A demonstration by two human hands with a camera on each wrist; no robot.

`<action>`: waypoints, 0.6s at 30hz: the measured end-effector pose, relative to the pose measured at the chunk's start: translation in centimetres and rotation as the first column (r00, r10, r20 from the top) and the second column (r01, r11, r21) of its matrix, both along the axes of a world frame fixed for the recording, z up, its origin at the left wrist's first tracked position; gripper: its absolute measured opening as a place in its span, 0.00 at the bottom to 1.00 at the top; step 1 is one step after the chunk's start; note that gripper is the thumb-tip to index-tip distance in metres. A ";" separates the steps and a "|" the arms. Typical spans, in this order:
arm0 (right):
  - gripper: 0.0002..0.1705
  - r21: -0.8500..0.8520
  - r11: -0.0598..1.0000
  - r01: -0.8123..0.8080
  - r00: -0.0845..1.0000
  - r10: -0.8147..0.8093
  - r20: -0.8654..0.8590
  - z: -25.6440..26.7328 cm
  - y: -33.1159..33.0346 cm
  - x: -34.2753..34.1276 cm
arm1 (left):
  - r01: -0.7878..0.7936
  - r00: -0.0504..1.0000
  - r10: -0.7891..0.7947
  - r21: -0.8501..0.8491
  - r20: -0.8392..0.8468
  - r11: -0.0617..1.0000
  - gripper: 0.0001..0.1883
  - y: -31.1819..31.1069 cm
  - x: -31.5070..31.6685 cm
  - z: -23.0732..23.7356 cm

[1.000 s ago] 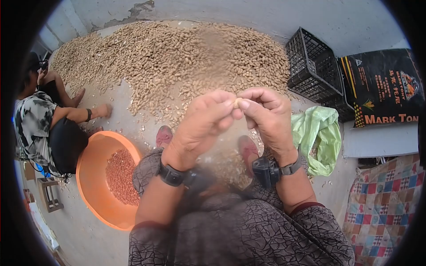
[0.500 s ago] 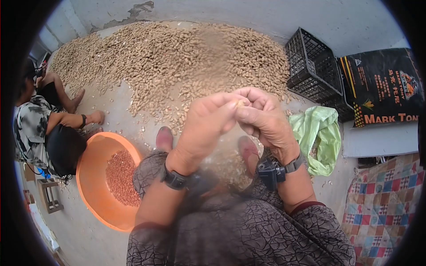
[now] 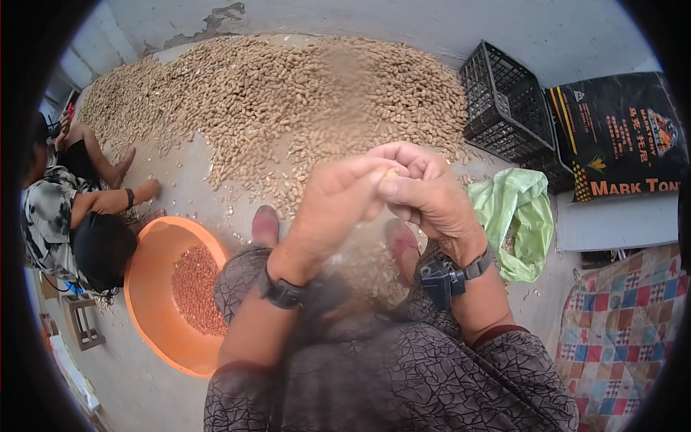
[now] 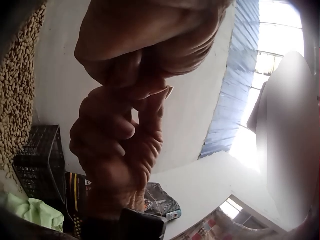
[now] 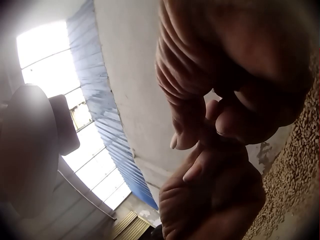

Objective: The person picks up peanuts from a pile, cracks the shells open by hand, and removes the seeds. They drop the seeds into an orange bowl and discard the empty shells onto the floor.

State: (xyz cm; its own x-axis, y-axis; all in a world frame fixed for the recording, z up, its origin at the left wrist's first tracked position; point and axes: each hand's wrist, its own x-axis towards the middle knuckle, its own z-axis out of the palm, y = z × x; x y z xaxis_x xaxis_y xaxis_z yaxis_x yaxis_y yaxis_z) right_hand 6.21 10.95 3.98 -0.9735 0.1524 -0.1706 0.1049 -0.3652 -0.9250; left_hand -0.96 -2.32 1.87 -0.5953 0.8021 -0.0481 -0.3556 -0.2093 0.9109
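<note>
My left hand (image 3: 320, 216) and right hand (image 3: 439, 205) meet at the fingertips in front of my lap. Between the thumbs and forefingers they pinch a small pale peanut (image 3: 392, 173), mostly covered by the fingers. Both wrist views show the hands dark against the light, the peanut hidden by the curled fingers. Past the hands spreads a big heap of unshelled peanuts (image 3: 252, 93) along the wall. An orange basin (image 3: 155, 288) with red shelled peanut kernels (image 3: 194, 291) in it stands by my left leg.
At the left another person (image 3: 54, 209) crouches, one hand near the floor. Right of my hands lie a green plastic bag (image 3: 529, 216), a black plastic crate (image 3: 504, 108) and a black printed sack (image 3: 615, 137). Shell bits litter the floor between my shoes (image 3: 265, 225).
My hands have drawn closer together, and the right fingers now cover more of the peanut. The other person's hand has shifted left and the head leans lower toward the basin.
</note>
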 end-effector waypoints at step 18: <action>0.09 0.046 0.997 0.064 0.998 -0.065 0.021 0.3 -0.1 0.1 | -0.165 0.969 0.178 0.087 -0.170 0.982 0.10 0.2 1.9 0.7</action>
